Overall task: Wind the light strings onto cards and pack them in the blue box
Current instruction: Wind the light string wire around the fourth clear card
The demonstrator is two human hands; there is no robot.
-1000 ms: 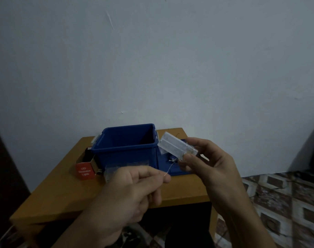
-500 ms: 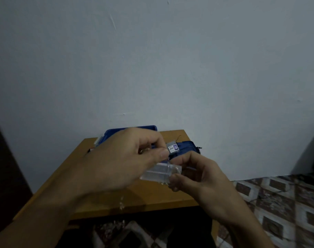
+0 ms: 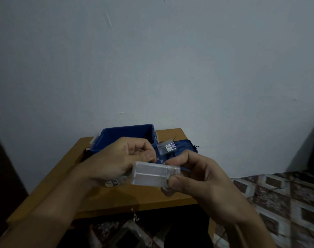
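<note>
Wooden and tan-topped, the small square table (image 3: 170,199) carries everything. At its far side stands the open blue plastic box (image 3: 127,133), behind the hands and not yet reached. Its flat blue lid (image 3: 185,148) lies just to the right, with a small clear labelled packet (image 3: 167,147) resting on it.

Over the near half of the table, the right hand (image 3: 206,176) nips the right end of the clear rectangular plastic card (image 3: 152,174) between thumb and fingertips, holding it roughly level. The left hand (image 3: 120,158) sits at the card's upper left, fingers curled in and thumb pressed to the forefinger. It appears to pinch the thin wire light string (image 3: 159,160), which is barely visible.

The step in hand looks like laying a turn of wire round the card. To do it well, I judge the right hand should keep the card steady while the left feeds the wire under light tension, turns lying side by side, never crossing. A loose tail seems to dangle below the table's front edge and could snag there, so draw it up slowly
</note>
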